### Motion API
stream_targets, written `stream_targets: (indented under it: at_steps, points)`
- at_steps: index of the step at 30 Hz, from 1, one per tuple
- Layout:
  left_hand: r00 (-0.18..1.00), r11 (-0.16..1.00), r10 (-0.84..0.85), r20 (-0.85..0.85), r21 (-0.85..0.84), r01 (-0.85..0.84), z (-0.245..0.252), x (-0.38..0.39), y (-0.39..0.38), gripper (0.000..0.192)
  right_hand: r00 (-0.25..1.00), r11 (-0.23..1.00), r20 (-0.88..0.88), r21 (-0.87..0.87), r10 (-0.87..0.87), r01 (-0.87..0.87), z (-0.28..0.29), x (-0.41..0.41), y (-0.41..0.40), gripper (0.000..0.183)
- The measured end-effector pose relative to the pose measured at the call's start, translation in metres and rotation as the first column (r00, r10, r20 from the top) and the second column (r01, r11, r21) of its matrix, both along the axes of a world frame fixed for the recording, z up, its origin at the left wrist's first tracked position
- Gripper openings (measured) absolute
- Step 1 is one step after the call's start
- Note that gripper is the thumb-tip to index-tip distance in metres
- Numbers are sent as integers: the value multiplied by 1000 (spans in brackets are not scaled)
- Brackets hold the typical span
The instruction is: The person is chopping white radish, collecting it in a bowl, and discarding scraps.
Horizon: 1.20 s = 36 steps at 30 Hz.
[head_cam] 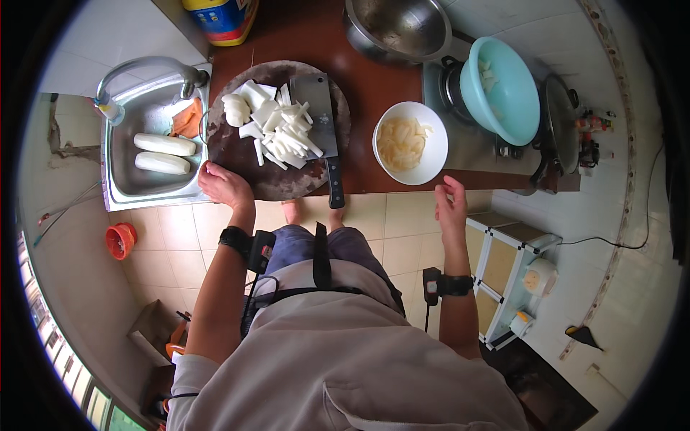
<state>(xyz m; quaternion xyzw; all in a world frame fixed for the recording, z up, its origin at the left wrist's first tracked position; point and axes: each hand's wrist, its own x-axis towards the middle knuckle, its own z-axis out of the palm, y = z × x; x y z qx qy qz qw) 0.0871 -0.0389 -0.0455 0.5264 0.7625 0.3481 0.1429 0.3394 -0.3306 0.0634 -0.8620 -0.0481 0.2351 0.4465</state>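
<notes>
My left hand [226, 184] is at the left front edge of a round chopping board [291, 186], beside the sink rim; its fingers are curled and partly hidden. White radish strips and slabs [283, 126] are heaped on the board. To their right a cleaver [318, 108] lies flat, its black handle reaching past the counter edge. My right hand [452, 207] hangs empty just off the counter, fingers loosely bent and apart. Near it stands a white bowl [439, 153] with pale yellow slices [401, 143]. Two peeled white radishes [163, 153] rest in the steel sink [124, 180].
A turquoise basin [517, 97] with a few pale pieces sits tilted over the gas stove [458, 148]. Behind are a steel pot [399, 32] and a yellow-blue jug [223, 21]. A lidded pan [560, 124] is far right. The faucet [145, 62] arches over an orange cloth [187, 118].
</notes>
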Motion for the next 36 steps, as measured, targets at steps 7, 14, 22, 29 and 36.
stream_targets:
  at_steps: [7, 14, 22, 29, 36]
  points:
    - [1000, 1000, -23, 0, 0, 23, -2, -1, -1, 34, 1000, 1000, -16, -13, -21, 21, -7, -1, -3, 37]
    - [1000, 1000, 4, 12, -13, -4, 1, 0, -1, 35, 982, 996, -174, 36, -79, 87, -9, -4, 0, 30]
    - [1000, 1000, 10, 23, -30, -9, 1, -1, -3, 35, 844, 934, 400, -148, 358, -326, 12, -14, 23, 18]
    - [1000, 1000, -7, 18, -26, 8, 0, -2, 0, 35, 638, 738, 375, -287, 673, -610, 17, -13, 64, 32]
    - [1000, 999, 3, 29, -54, -2, 2, -2, -3, 35, 537, 568, 227, -511, 813, -645, -1, -4, 77, 33]
